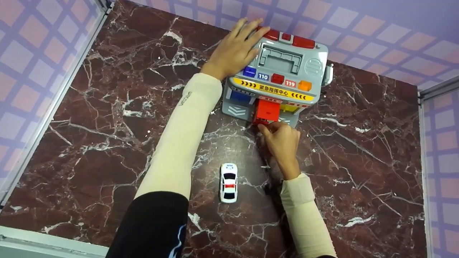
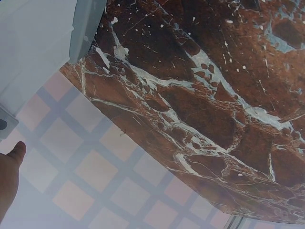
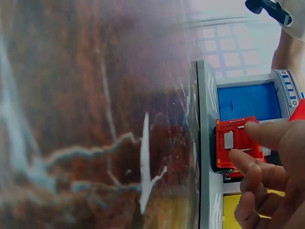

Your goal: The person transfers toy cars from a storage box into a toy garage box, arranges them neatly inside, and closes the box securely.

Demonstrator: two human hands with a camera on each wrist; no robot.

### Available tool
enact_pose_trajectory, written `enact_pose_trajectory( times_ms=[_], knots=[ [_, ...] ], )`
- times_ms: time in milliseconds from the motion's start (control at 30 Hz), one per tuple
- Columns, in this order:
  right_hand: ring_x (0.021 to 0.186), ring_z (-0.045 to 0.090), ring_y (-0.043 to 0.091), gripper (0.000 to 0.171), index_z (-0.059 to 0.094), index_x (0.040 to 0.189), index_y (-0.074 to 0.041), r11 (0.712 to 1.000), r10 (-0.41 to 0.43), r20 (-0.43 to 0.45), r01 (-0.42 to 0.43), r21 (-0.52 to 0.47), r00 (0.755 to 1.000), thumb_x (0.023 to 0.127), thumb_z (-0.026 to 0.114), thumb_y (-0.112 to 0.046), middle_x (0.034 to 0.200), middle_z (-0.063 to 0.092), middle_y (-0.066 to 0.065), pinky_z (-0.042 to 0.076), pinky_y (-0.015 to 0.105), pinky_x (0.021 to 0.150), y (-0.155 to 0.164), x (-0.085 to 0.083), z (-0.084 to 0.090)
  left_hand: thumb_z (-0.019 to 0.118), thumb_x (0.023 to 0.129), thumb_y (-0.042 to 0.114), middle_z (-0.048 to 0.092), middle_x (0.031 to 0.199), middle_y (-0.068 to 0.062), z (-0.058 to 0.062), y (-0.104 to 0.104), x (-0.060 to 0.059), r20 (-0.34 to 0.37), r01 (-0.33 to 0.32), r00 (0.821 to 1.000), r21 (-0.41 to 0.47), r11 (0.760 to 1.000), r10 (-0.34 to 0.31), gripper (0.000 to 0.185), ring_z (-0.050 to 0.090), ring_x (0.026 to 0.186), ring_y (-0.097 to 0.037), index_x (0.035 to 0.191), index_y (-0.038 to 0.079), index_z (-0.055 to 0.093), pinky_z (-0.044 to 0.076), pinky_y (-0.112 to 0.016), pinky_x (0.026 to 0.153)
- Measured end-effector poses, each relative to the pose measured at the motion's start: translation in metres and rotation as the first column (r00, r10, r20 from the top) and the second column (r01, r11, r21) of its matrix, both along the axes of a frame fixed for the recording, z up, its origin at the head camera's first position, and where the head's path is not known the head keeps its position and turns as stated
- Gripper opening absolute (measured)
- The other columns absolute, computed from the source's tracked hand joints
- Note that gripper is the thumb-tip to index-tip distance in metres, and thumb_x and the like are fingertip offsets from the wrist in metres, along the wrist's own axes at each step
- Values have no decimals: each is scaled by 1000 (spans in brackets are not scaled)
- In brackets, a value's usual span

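A grey toy emergency station (image 1: 312, 53) with a carrying handle and coloured buttons stands at the back. My left hand (image 1: 235, 50) rests on its upper left edge, fingers stretched toward the red roof lights; a fingertip (image 2: 16, 153) shows in the left wrist view. In the station's middle doorway sits a red toy truck (image 1: 268, 110), its near end sticking out. My right hand (image 1: 283, 141) holds that end (image 3: 228, 140) between thumb and index finger, the other fingers curled. A white toy car (image 1: 228, 182) with a red roof bar lies nearer me.
A blue door (image 3: 250, 102) and a yellow door (image 3: 231, 210) flank the red truck. The dark red marbled tabletop (image 1: 358, 172) is bounded by checkered panels (image 1: 387, 39) at the back and sides.
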State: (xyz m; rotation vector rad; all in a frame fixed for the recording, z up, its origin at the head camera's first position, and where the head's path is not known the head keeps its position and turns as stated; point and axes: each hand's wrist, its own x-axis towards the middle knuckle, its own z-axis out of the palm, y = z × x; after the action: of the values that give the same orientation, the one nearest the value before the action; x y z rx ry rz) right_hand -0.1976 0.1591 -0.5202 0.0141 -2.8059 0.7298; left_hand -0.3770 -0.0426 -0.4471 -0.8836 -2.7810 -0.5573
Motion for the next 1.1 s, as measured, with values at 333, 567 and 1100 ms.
enact_pose_trajectory(
  times_ms=[333,567,1100],
  knots=[
    [50,54,26,45,57,45,-15,999,-23,-29,24,31,999,76,73,-43,50,57,1,38,39,44,-1,-2,0,22,100,46,14,156,0,-2,0,-1,-1,-6,1000,2,1000,6,53,7,143,-28,149,29,19,2,-34,117],
    [53,55,31,47,55,46,-16,994,-102,49,99,49,994,77,70,-48,51,57,4,38,43,43,-3,-6,2,22,100,46,15,156,0,-1,0,0,-12,-7,1000,2,1000,7,53,8,143,-28,149,27,19,1,-34,117],
    [56,59,43,36,51,51,-8,990,-117,-8,117,82,993,77,68,-28,59,61,22,45,57,48,-2,-17,1,22,100,45,16,156,-1,-1,0,0,-24,-2,1000,3,1000,2,52,8,143,-27,149,27,21,-1,-32,117]
  ],
)
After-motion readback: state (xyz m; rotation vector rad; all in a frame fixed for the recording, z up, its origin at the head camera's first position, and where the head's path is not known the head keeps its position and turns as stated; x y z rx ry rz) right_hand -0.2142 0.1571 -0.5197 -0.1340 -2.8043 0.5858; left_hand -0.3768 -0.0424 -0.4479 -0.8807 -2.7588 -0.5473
